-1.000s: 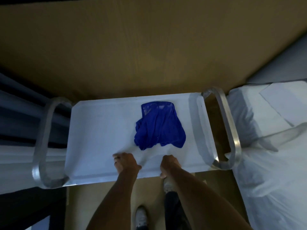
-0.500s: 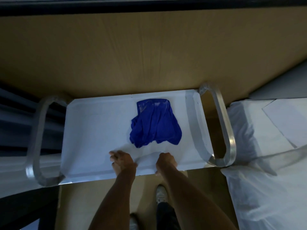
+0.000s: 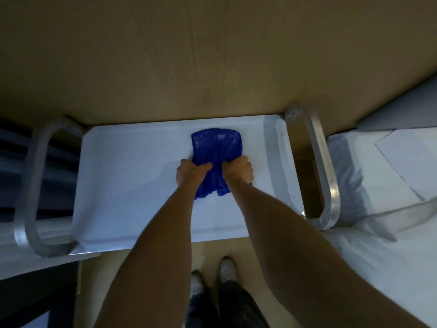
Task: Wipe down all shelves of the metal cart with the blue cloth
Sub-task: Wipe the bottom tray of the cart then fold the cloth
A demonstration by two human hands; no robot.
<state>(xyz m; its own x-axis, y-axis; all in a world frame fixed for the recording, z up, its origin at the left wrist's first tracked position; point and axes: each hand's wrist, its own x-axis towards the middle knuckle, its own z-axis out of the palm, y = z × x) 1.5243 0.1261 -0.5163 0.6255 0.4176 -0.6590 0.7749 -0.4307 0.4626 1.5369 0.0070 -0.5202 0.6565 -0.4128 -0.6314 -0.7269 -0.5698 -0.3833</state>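
Blue cloth (image 3: pixel 216 147) lies bunched on the top shelf (image 3: pixel 132 166) of the metal cart, right of centre. Both hands grip its middle side by side, left hand (image 3: pixel 190 171) and right hand (image 3: pixel 238 171), fingers curled into the fabric. It stretches away from the person, toward the shelf's far edge.

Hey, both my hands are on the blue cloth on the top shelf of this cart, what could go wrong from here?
1. The blue cloth is bunched where the left hand and right hand grip it, so a wipe may cover only a narrow strip of the top shelf.
2. The cart handle sits right beside the white bedding; a hard push might roll the cart into it.
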